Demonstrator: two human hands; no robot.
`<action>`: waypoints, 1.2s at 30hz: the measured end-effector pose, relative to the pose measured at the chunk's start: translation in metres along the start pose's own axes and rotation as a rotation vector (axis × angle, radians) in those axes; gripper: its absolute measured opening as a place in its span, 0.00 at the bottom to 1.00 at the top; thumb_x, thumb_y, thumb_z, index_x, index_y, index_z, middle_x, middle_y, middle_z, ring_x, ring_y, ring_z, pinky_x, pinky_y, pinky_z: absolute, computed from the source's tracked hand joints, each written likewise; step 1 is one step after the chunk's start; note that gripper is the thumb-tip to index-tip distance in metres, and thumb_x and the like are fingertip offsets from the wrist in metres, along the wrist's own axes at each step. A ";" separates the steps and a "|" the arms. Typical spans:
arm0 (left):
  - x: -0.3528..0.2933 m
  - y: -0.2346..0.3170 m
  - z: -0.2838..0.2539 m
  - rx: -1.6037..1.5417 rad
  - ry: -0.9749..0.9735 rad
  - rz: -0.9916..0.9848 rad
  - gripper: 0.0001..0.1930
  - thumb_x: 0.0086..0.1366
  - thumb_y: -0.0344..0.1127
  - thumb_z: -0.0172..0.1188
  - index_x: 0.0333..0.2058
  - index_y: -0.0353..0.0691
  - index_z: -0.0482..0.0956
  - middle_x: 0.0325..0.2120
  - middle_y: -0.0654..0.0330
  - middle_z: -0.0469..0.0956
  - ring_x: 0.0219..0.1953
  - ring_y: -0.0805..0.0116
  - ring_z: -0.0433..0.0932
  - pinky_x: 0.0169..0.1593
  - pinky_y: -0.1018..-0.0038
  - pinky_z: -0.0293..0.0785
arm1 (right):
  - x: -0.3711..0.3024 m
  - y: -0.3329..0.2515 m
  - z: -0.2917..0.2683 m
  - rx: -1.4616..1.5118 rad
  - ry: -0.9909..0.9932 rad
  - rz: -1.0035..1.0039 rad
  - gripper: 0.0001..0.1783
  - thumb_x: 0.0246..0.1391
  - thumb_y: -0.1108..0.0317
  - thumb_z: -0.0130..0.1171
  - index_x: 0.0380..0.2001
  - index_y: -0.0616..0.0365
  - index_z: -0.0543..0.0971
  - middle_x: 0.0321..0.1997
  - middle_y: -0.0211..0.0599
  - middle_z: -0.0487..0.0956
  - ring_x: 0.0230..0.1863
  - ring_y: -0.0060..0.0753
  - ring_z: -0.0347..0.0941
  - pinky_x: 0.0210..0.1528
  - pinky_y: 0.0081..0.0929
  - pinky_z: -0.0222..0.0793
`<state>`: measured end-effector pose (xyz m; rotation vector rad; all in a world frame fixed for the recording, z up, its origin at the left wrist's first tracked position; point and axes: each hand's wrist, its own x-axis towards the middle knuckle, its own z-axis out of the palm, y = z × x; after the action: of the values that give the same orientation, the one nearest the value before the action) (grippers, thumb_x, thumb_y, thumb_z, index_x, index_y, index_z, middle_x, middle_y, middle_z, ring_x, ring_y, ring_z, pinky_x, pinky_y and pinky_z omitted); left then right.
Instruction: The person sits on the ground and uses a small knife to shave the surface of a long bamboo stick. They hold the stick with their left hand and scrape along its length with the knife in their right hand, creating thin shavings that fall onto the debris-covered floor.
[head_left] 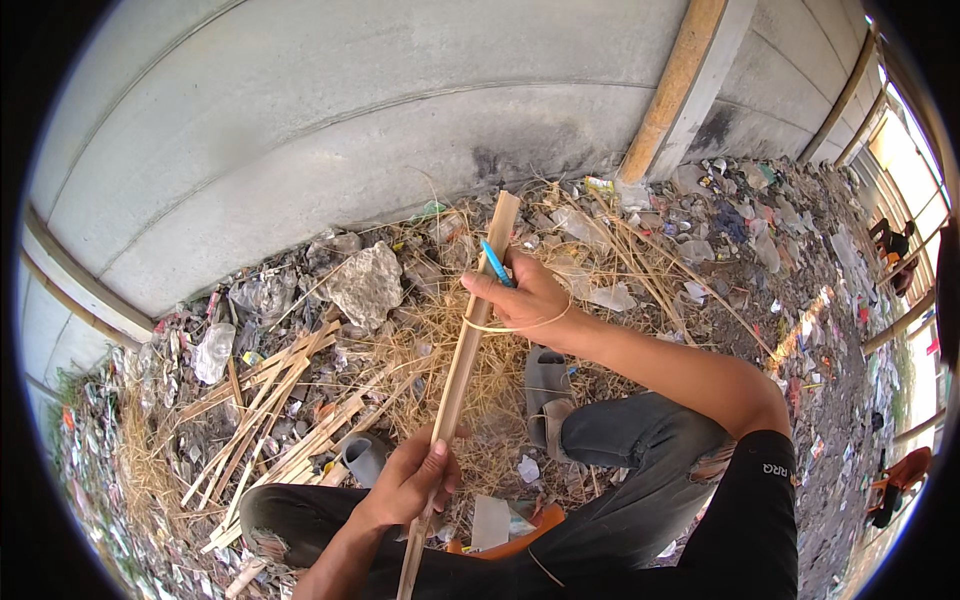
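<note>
A long, pale wooden slat slants up from my lap toward the wall, with lines running along its length. Low on it, my left hand is closed, thumb on its upper face. Farther up, my right hand grips the same slat. A slim turquoise tool also sticks out of the right hand, lying across the slat; whether it is a pen or a small knife I cannot tell. A thin, pale loop runs around the right wrist area toward the slat.
Beyond my feet stands a grey concrete wall with a wooden post. A rock, split wooden strips, dry straw and litter cover the ground. My legs are bent beneath the slat. People sit at the far right.
</note>
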<state>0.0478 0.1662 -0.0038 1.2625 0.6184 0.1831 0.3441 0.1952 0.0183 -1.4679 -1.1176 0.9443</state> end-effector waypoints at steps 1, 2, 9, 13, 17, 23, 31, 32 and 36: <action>0.002 0.002 -0.001 -0.018 -0.018 0.005 0.24 0.83 0.50 0.41 0.60 0.34 0.68 0.16 0.67 0.67 0.14 0.77 0.66 0.20 0.78 0.64 | -0.003 -0.001 0.001 -0.011 -0.030 -0.008 0.22 0.66 0.50 0.65 0.40 0.59 0.76 0.25 0.24 0.71 0.25 0.18 0.64 0.28 0.26 0.61; 0.004 0.003 -0.001 -0.039 -0.041 0.010 0.24 0.83 0.50 0.41 0.60 0.34 0.67 0.16 0.67 0.66 0.14 0.77 0.66 0.19 0.78 0.64 | -0.008 -0.002 0.000 -0.026 -0.057 -0.013 0.25 0.66 0.46 0.65 0.40 0.62 0.77 0.27 0.27 0.72 0.29 0.21 0.67 0.33 0.28 0.66; 0.004 -0.002 -0.009 -0.001 0.125 0.109 0.18 0.84 0.46 0.39 0.50 0.35 0.68 0.14 0.69 0.64 0.09 0.78 0.61 0.16 0.78 0.57 | -0.052 -0.036 0.023 -0.748 -0.381 -0.266 0.29 0.71 0.43 0.52 0.38 0.64 0.79 0.17 0.45 0.77 0.20 0.48 0.78 0.25 0.44 0.72; 0.006 -0.007 -0.013 0.141 0.195 0.129 0.17 0.84 0.47 0.42 0.44 0.38 0.70 0.15 0.69 0.65 0.12 0.79 0.63 0.17 0.78 0.59 | -0.071 -0.033 0.052 -0.852 -0.452 -0.296 0.29 0.72 0.44 0.50 0.35 0.63 0.79 0.16 0.50 0.78 0.19 0.55 0.79 0.22 0.49 0.73; 0.002 -0.007 -0.015 0.165 0.284 0.133 0.17 0.83 0.47 0.44 0.40 0.39 0.71 0.15 0.69 0.67 0.14 0.80 0.65 0.18 0.78 0.61 | -0.055 -0.015 0.058 -0.840 -0.346 -0.495 0.29 0.74 0.44 0.48 0.35 0.62 0.79 0.12 0.47 0.76 0.15 0.53 0.77 0.17 0.48 0.71; -0.001 0.000 -0.021 0.248 0.339 0.016 0.19 0.82 0.47 0.45 0.39 0.37 0.73 0.17 0.67 0.70 0.20 0.75 0.69 0.26 0.72 0.66 | -0.027 -0.019 0.045 -0.960 -0.286 -0.475 0.30 0.74 0.43 0.46 0.32 0.60 0.78 0.11 0.44 0.73 0.13 0.50 0.73 0.18 0.47 0.68; -0.002 0.001 -0.006 0.399 0.241 0.043 0.19 0.82 0.45 0.47 0.39 0.33 0.73 0.18 0.56 0.71 0.21 0.63 0.72 0.29 0.62 0.70 | 0.024 -0.001 -0.039 -1.080 0.151 -0.290 0.37 0.74 0.37 0.42 0.24 0.61 0.74 0.12 0.48 0.70 0.18 0.57 0.70 0.26 0.52 0.66; 0.000 0.002 -0.006 0.452 0.247 0.060 0.19 0.82 0.45 0.47 0.40 0.32 0.73 0.18 0.54 0.71 0.21 0.61 0.72 0.30 0.60 0.70 | 0.027 0.004 -0.042 -1.096 0.203 -0.322 0.38 0.74 0.37 0.41 0.24 0.61 0.74 0.13 0.49 0.70 0.18 0.58 0.70 0.27 0.52 0.66; -0.023 -0.006 -0.010 0.515 0.147 0.155 0.17 0.82 0.44 0.47 0.39 0.38 0.74 0.17 0.68 0.70 0.19 0.76 0.69 0.25 0.72 0.65 | 0.048 -0.001 -0.130 -0.996 0.354 0.055 0.37 0.76 0.41 0.40 0.29 0.65 0.79 0.25 0.58 0.78 0.31 0.59 0.78 0.37 0.56 0.71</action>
<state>0.0227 0.1619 -0.0035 1.8088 0.7212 0.2568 0.4802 0.2085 0.0418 -2.3434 -1.3414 0.0791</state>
